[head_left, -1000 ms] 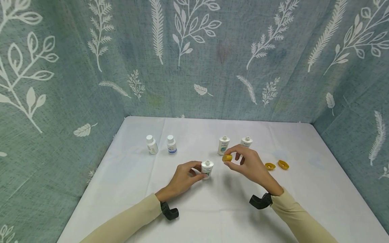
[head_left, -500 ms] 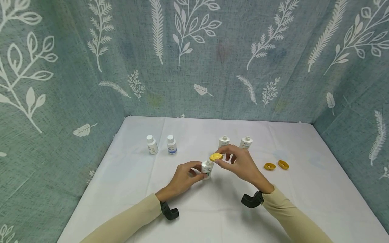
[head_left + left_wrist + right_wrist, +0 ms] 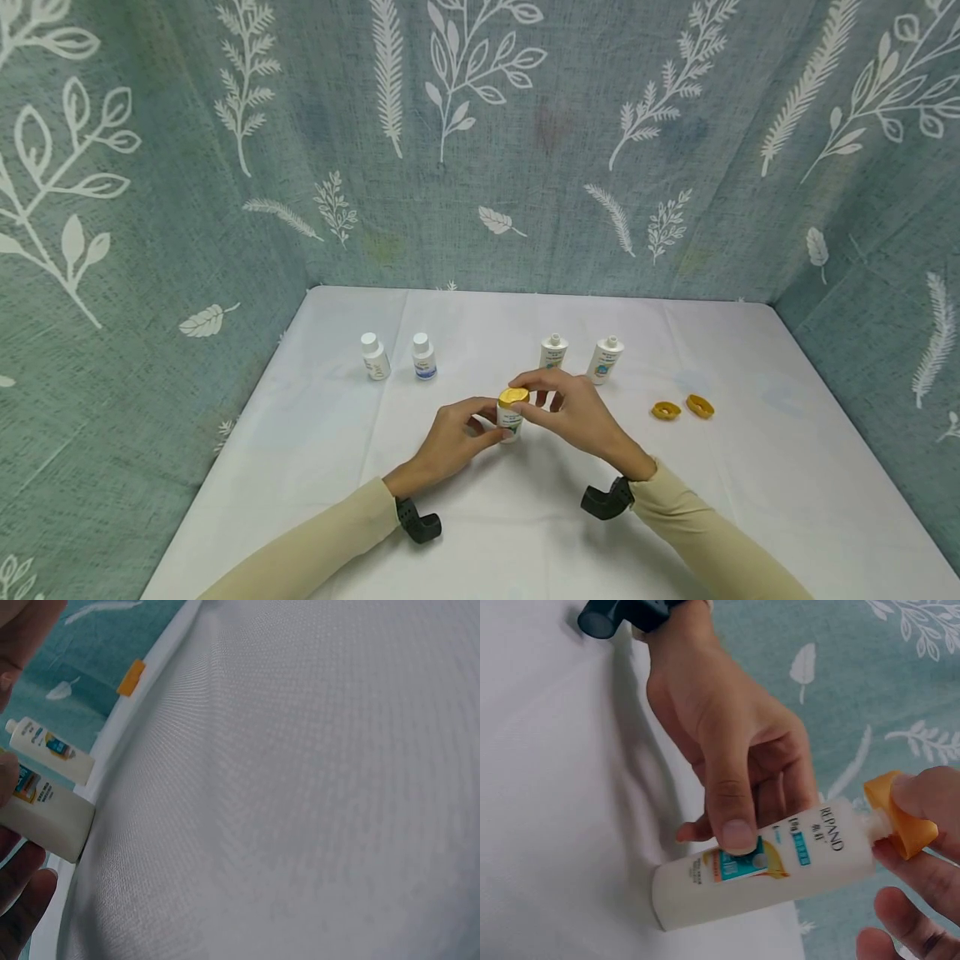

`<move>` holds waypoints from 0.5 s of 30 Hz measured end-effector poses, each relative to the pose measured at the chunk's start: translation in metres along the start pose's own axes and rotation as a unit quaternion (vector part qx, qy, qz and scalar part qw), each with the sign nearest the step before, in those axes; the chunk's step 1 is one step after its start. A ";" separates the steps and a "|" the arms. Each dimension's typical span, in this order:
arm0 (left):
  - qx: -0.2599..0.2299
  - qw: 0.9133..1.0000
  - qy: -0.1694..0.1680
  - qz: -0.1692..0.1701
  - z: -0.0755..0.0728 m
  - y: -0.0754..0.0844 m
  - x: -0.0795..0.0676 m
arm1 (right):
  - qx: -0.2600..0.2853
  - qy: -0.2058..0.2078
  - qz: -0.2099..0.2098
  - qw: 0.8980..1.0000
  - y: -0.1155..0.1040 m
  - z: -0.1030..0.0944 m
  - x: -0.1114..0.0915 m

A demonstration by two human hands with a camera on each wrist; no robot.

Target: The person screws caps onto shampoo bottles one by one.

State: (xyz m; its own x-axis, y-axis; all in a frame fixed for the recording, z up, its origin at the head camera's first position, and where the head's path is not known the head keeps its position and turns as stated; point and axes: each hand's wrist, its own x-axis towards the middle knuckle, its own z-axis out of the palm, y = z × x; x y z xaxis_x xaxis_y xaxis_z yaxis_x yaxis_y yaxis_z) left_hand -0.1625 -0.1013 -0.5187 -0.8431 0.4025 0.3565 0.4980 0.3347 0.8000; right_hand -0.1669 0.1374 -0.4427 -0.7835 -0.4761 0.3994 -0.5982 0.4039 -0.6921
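White bottle [image 3: 510, 423]: stands upright on the table [image 3: 300, 517], in front of you and between your two hands. Your left hand [image 3: 450, 439] grips its body, thumb laid across the label [image 3: 742, 866], with the base resting on the table. Your right hand [image 3: 573, 408] pinches the yellow cap [image 3: 513, 397] between thumb and fingers at the top of the bottle. In the right wrist view, part of the neck [image 3: 879, 826] shows below the cap, so the cap does not appear fully seated.

Step in hand, as judged: fitting the cap. The next move calls for you to square the cap to the neck, then press or turn it down while the left hand steadies the body. You cannot tell from these views whether it threads or snaps on. Caution: a tilted cap may bind.

Two loose caps [image 3: 666, 410] lie to the right, well apart from your hands. Beyond your right hand stand two bare-necked bottles [image 3: 605, 362], presumably due the same fitting.
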 end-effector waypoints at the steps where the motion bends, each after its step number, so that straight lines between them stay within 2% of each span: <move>1: 0.000 1.000 0.000 0.000 0.000 0.000 0.000 | -0.001 -0.003 0.003 1.000 0.000 0.001 0.000; 6: 0.008 1.000 -0.001 0.002 0.000 0.001 0.000 | -0.003 -0.010 0.015 1.000 0.002 0.003 -0.001; 11: 0.011 1.000 -0.002 0.001 0.000 0.002 0.000 | -0.002 -0.005 0.002 1.000 0.002 0.004 0.000; 15: 0.010 1.000 -0.003 0.003 0.000 0.002 0.000 | -0.022 0.011 -0.004 1.000 0.002 0.005 0.001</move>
State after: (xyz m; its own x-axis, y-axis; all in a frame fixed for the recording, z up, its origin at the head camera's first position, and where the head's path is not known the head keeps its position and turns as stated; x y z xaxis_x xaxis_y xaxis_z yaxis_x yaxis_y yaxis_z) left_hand -0.1618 -0.1010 -0.5170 -0.8390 0.4096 0.3581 0.5068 0.3489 0.7883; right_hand -0.1676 0.1336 -0.4470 -0.7822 -0.4616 0.4184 -0.6107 0.4353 -0.6615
